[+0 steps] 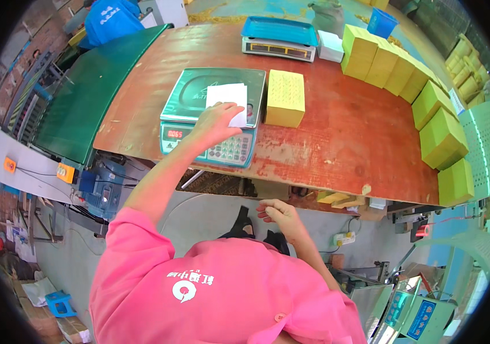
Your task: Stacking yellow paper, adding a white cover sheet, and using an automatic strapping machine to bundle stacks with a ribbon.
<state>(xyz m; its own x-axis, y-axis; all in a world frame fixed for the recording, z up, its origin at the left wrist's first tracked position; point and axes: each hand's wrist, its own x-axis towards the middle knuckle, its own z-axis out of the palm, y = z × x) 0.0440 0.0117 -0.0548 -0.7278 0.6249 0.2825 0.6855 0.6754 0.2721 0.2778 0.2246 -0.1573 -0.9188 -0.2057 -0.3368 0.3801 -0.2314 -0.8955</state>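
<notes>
My left hand (220,122) reaches over the front of a tabletop digital scale (183,106), its fingers closed on the near edge of a small white stack of paper (222,93). The stack lies on the scale's metal pan, and its lower part is covered by my fingers. Below the pan, red digits glow on the display beside a keypad. My right hand (279,214) hangs in front of the table's near edge, fingers loosely curled and a little apart, with nothing visible in it. Just right of the scale stands a yellow paper block (286,98).
Several yellow blocks (393,67) line the right side of the red-brown table (337,150). At the back stands a second scale (279,38) with a blue tray, beside a white block (330,46). A green conveyor belt (96,86) runs along the left. Someone in blue (112,22) is beyond it.
</notes>
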